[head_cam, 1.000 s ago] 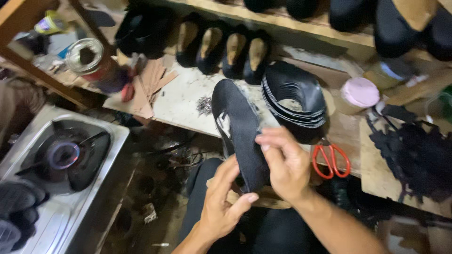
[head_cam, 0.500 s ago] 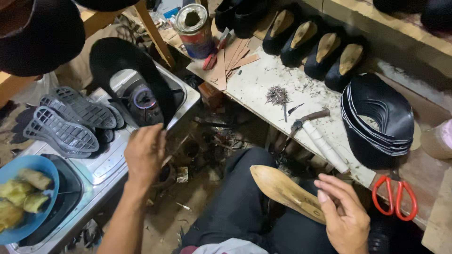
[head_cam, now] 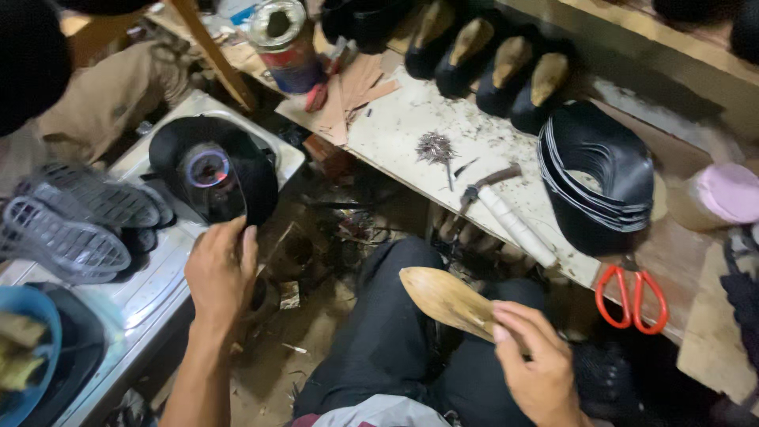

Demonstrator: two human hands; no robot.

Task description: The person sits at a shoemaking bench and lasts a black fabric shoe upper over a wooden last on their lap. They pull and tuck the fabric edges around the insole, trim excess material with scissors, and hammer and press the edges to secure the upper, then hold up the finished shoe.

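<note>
My left hand (head_cam: 220, 267) pinches the edge of a black shoe sole piece (head_cam: 241, 170) that lies over a lit gas stove burner (head_cam: 207, 168). My right hand (head_cam: 538, 368) grips a tan wooden shoe last (head_cam: 447, 299) resting across my lap. Grey rubber outsoles (head_cam: 75, 217) lie on the stove top to the left of the burner.
On the workbench (head_cam: 411, 126) lie a hammer (head_cam: 506, 209), a pile of small nails (head_cam: 435, 148), a stack of black soles (head_cam: 597, 178), red-handled scissors (head_cam: 628, 292), a glue tin (head_cam: 285, 43) and a row of lasted black shoes (head_cam: 490, 67). A blue bowl (head_cam: 28, 348) sits at lower left.
The view swung left to the stove. The black sole went from both hands onto the burner, held by my left hand. My right hand now grips the wooden last on my lap.
</note>
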